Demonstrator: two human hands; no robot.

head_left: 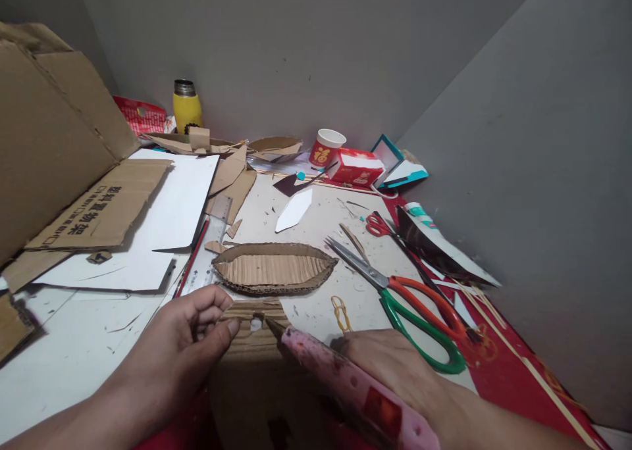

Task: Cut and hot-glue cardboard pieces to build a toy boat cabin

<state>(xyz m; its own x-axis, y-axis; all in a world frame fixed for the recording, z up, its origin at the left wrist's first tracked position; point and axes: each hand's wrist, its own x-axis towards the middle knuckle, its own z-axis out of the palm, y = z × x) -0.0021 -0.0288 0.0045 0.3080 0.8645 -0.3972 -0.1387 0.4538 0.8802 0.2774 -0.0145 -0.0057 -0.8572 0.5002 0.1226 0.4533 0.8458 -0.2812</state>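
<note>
Pink with dark smears and a reddish panel on the pointed tool (342, 372), near right. Ribbed brown stripes across the cardboard sheet (249, 345), near, and inside the boat-shaped tray (271, 270). Orange and green on the handles of the large scissors (383, 280), right. Yellow on the flask (187, 111), far left; red with gold lettering on the cup (322, 154), far.

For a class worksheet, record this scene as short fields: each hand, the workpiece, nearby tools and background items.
Left hand: pinching the edge of a cardboard piece
Right hand: gripping a pink glue gun
Workpiece: cardboard with a small hole; nozzle close to the hole, contact unclear
Just beyond: boat-shaped cardboard tray
Tools: large scissors, orange and green handles, blades open; clear ruler
Background: yellow bottle, uncapped; red paper cup
</note>
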